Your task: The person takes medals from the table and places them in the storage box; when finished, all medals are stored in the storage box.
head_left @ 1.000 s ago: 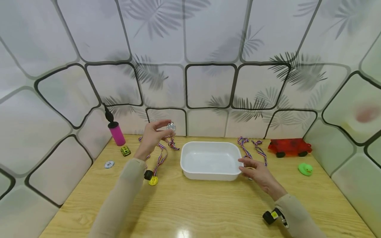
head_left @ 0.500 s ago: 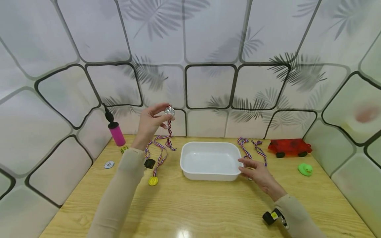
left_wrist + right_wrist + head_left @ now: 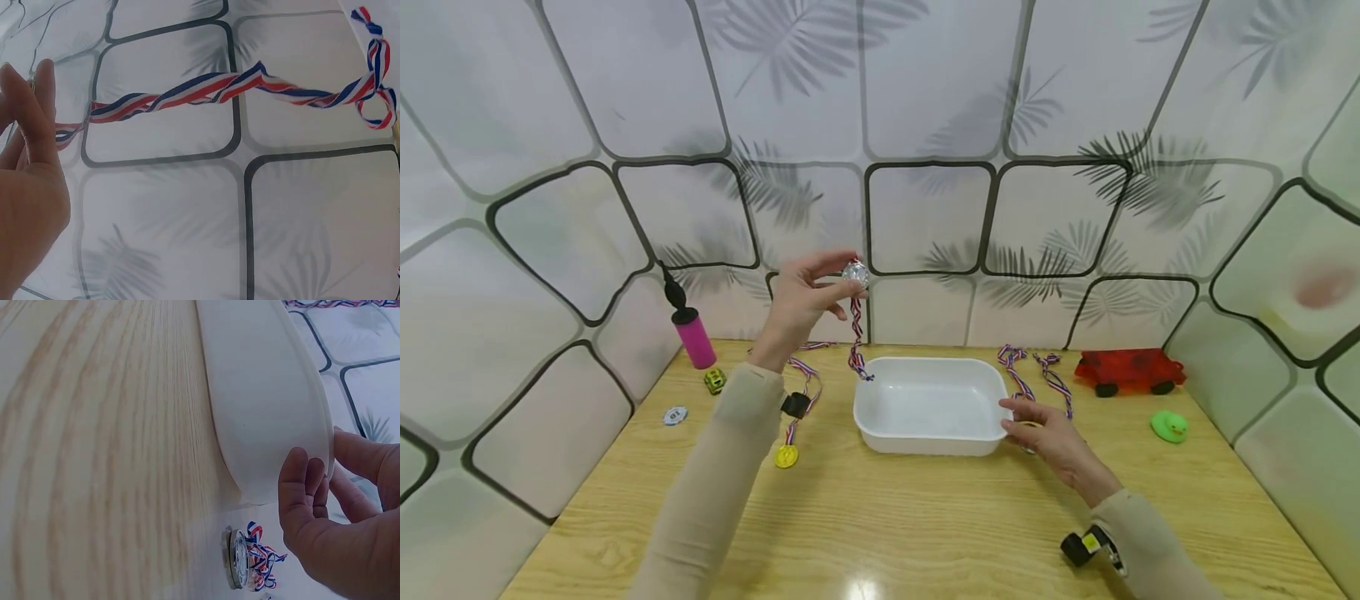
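A silver medal is pinched between the thumb and fingers of my left hand, raised in front of the wall. Its red, white and blue ribbon hangs twisted, with the knotted end over the left rear rim of the white tub. My right hand grips the tub's right rim, the thumb on one side and fingers on the other in the right wrist view. Beside that hand, another silver medal lies by its ribbon on the table. A gold medal lies left of the tub.
More medal ribbons lie behind my right hand. At the left are a pink pump, a small yellow toy car and a round chip. A red toy vehicle and green duck sit right. A patterned wall stands behind.
My left hand has lifted the silver medal and then moved right, bringing the dangling ribbon to the tub's left rim. My right hand has stayed at the tub's rim.
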A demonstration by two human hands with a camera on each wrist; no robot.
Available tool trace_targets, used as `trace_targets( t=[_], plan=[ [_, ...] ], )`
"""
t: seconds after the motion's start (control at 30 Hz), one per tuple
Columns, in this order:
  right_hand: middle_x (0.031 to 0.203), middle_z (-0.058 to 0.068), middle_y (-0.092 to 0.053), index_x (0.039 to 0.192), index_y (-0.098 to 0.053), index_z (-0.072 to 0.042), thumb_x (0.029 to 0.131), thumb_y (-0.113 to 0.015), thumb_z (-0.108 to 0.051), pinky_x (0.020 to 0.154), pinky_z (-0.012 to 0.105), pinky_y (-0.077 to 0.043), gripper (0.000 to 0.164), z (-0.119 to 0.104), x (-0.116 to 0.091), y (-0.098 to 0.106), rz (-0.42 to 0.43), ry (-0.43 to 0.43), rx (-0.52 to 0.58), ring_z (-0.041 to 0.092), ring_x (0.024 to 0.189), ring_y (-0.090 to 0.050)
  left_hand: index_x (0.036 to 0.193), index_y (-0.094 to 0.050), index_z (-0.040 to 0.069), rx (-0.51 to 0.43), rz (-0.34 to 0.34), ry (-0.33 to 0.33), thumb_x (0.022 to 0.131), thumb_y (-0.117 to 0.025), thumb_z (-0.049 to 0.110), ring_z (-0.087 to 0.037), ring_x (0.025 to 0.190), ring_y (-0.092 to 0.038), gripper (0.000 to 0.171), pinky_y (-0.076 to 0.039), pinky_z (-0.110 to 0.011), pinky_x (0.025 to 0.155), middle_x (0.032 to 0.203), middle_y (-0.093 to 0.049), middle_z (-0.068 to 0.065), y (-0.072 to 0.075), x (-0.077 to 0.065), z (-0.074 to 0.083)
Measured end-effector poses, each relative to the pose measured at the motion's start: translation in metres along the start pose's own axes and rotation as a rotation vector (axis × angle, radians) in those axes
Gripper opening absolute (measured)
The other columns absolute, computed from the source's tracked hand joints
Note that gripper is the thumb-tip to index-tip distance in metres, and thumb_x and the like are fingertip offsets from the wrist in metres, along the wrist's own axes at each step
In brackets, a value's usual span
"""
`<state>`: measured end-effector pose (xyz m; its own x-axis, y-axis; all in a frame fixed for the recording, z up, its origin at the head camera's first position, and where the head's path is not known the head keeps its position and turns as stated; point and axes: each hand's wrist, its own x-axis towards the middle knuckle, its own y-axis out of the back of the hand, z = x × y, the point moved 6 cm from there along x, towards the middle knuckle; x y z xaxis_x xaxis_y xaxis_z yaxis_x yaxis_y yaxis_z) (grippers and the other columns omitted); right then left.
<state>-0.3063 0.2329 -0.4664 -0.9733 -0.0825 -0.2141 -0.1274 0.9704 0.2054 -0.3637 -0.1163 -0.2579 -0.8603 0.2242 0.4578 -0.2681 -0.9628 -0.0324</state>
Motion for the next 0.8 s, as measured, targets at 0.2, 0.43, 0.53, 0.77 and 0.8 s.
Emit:
trace_targets(
  t=[0.2,0.43,0.53,0.77,0.8],
  plan=[
    [0.109,0.003,-0.048,0.141,-0.051,-0.005,0.094,-0.067,-0.02,0.079,0.021,-0.056,0.051,0.001,0.001,0.001,0.007,-0.005,0.002,0.01,0.091,-0.056,0.128,-0.061,-0.001,0.062,-0.062,0.063,0.085,-0.072,-0.003,-0.02,0.076,-0.074,0.044,-0.056,-0.027,0.048,0.127,-0.064,-0.02,-0.014,-0.008,-0.01],
    [0.11,0.004,-0.048,0.142,-0.05,-0.003,0.094,-0.066,-0.017,0.079,0.02,-0.056,0.052,0.001,-0.001,-0.001,-0.003,-0.006,0.016,0.011,0.092,-0.054,0.128,-0.063,0.009,0.21,-0.1,0.222,0.086,-0.074,0.005,-0.023,0.084,-0.074,0.044,-0.059,-0.033,0.054,0.13,-0.064,-0.01,-0.018,-0.019,-0.046],
    [0.112,0.006,-0.048,0.142,-0.049,-0.002,0.095,-0.066,-0.016,0.079,0.02,-0.056,0.053,0.001,-0.001,-0.002,-0.005,-0.001,0.025,0.011,0.094,-0.054,0.129,-0.062,0.007,0.21,-0.112,0.249,0.086,-0.073,0.003,-0.03,0.088,-0.073,0.045,-0.06,-0.035,0.056,0.131,-0.063,-0.013,-0.02,-0.019,-0.059],
    [0.11,0.004,-0.048,0.143,-0.047,-0.001,0.095,-0.066,-0.016,0.08,0.019,-0.056,0.054,0.001,0.001,-0.001,-0.006,0.004,0.023,0.009,0.093,-0.055,0.128,-0.062,0.002,0.193,-0.131,0.259,0.086,-0.071,-0.001,-0.034,0.085,-0.071,0.043,-0.056,-0.026,0.05,0.129,-0.064,-0.019,-0.033,-0.017,-0.083],
    [0.11,0.004,-0.049,0.143,-0.047,-0.001,0.095,-0.066,-0.016,0.08,0.02,-0.056,0.054,0.001,0.001,-0.001,-0.004,0.005,0.023,0.009,0.093,-0.055,0.128,-0.062,0.002,0.191,-0.137,0.257,0.086,-0.071,-0.001,-0.033,0.084,-0.072,0.043,-0.056,-0.026,0.05,0.128,-0.064,-0.019,-0.036,-0.017,-0.085]
  ],
)
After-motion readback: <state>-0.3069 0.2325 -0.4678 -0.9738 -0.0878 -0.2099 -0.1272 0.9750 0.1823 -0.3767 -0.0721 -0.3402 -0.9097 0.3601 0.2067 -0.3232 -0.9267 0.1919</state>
